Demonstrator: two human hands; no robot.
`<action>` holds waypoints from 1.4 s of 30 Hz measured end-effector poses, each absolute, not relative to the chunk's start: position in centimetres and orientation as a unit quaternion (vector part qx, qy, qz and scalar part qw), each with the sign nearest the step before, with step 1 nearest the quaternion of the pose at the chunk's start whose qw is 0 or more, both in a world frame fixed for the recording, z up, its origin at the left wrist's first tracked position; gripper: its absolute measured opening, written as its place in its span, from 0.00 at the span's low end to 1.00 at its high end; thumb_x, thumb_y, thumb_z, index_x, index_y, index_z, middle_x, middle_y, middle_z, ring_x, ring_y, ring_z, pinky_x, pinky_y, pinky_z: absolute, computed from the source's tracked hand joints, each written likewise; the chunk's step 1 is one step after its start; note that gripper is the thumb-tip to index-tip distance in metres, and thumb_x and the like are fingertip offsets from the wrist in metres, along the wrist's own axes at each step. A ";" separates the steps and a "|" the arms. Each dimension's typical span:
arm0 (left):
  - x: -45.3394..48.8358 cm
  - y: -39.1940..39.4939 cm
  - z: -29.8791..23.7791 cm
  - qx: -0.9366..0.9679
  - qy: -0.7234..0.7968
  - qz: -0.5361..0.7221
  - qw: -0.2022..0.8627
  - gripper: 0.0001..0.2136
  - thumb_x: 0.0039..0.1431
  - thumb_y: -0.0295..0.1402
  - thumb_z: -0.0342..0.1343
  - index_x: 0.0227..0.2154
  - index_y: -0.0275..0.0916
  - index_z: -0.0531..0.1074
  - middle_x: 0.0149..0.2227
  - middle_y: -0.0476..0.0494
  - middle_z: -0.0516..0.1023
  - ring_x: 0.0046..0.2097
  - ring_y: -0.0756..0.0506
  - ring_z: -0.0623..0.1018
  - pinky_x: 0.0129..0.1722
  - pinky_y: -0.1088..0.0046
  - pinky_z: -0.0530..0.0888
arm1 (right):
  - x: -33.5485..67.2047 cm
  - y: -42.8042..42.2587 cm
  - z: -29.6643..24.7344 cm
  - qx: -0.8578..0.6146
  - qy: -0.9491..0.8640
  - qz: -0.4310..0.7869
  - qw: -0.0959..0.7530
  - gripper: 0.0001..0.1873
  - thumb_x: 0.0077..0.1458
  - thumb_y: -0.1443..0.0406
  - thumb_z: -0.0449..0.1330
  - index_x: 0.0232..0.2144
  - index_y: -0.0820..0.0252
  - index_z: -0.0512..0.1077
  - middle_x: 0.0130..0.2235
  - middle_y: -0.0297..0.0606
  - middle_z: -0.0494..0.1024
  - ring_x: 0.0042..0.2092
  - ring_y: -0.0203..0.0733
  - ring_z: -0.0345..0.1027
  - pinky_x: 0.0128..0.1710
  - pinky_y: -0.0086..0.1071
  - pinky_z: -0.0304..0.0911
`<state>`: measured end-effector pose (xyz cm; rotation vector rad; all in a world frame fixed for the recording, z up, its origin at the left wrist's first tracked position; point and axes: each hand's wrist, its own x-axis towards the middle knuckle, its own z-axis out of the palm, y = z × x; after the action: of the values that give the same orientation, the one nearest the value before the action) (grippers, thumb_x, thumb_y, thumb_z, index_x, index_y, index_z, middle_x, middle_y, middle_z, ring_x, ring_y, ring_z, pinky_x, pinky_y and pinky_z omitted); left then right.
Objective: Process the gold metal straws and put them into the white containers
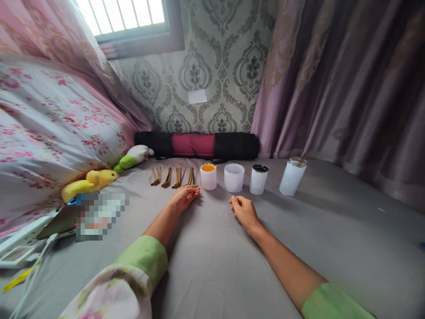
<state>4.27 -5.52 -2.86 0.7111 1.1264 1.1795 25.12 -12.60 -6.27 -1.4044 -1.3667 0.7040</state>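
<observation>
My left hand (185, 196) reaches to the near end of the rightmost bundle of thin gold-brown bent sticks (190, 176). Its fingers are curled, with a small gold-coloured piece at the fingertips, seemingly the end of one stick. My right hand (245, 210) is closed in a loose fist just above the sheet, with nothing showing in it. Beyond the hands stand a white-wrapped cup with orange inside (209, 179), a wider whitish cup (234, 179), a white-wrapped cup with a dark inside (259, 180) and a tilted-looking white-wrapped glass jar (292, 178) with thin brown sticks at its mouth.
More stick bundles (167, 178) lie to the left. A yellow plush toy (89, 184), a green-and-white plush (134, 157), a power strip (23, 239) and a white cable (40, 266) are at left. A black-and-maroon roll (194, 145) lies along the wall.
</observation>
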 end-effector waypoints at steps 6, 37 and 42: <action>4.4 -6.3 -3.0 0.308 0.479 0.527 0.631 0.09 0.47 0.13 0.48 0.28 0.28 0.69 0.25 0.42 0.73 0.24 0.54 0.73 0.24 0.83 0.72 | 25.2 -12.6 -6.1 -0.580 -0.568 0.298 0.502 0.22 0.50 0.52 0.47 0.25 0.63 0.70 0.20 0.34 0.69 0.19 0.31 0.57 0.19 0.25 0.51; 5.6 -9.9 -4.7 0.402 0.406 0.591 0.569 0.15 0.43 0.29 0.59 0.37 0.31 0.71 0.28 0.43 0.74 0.26 0.54 0.72 0.24 0.79 0.69 | 24.8 -13.6 -4.6 -0.576 -0.539 0.350 0.505 0.20 0.48 0.51 0.50 0.24 0.63 0.68 0.19 0.31 0.65 0.16 0.28 0.54 0.15 0.24 0.51; 5.7 -10.1 -4.9 0.449 0.409 0.596 0.525 0.18 0.42 0.35 0.59 0.38 0.32 0.71 0.28 0.44 0.73 0.26 0.52 0.72 0.24 0.78 0.68 | 24.7 -13.7 -4.4 -0.575 -0.536 0.355 0.505 0.20 0.47 0.51 0.50 0.25 0.63 0.68 0.19 0.31 0.65 0.17 0.28 0.54 0.15 0.23 0.50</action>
<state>5.66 -10.11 -4.89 1.0748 0.9790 1.4260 24.72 -13.69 -4.45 -1.3882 -1.2935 0.8577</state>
